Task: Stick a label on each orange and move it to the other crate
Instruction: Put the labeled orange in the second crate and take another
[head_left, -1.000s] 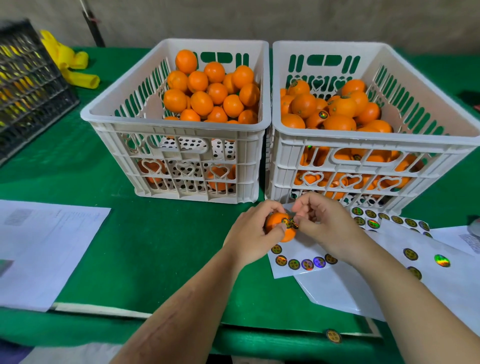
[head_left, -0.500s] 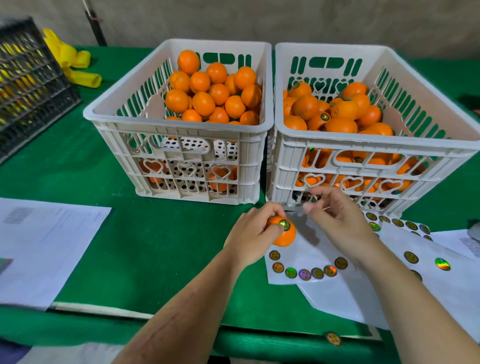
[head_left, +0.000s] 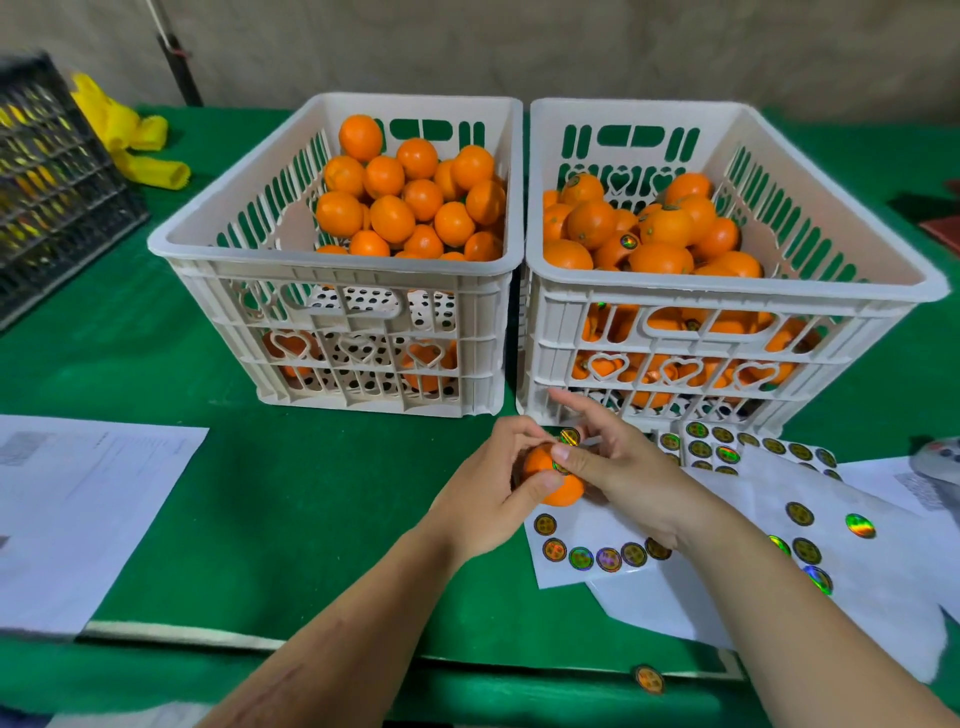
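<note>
As left hand (head_left: 488, 483) grips orange (head_left: 553, 480), right hand (head_left: 618, 462) pinches label (head_left: 569, 437).

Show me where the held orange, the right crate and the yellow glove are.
held orange (head_left: 560, 491): head view, its bare lower side.
right crate (head_left: 727, 296): head view, its front rim.
yellow glove (head_left: 130, 137): head view, its middle.

Orange fruit (head_left: 553, 480), white heart-patterned crates (head_left: 337, 270)
</note>
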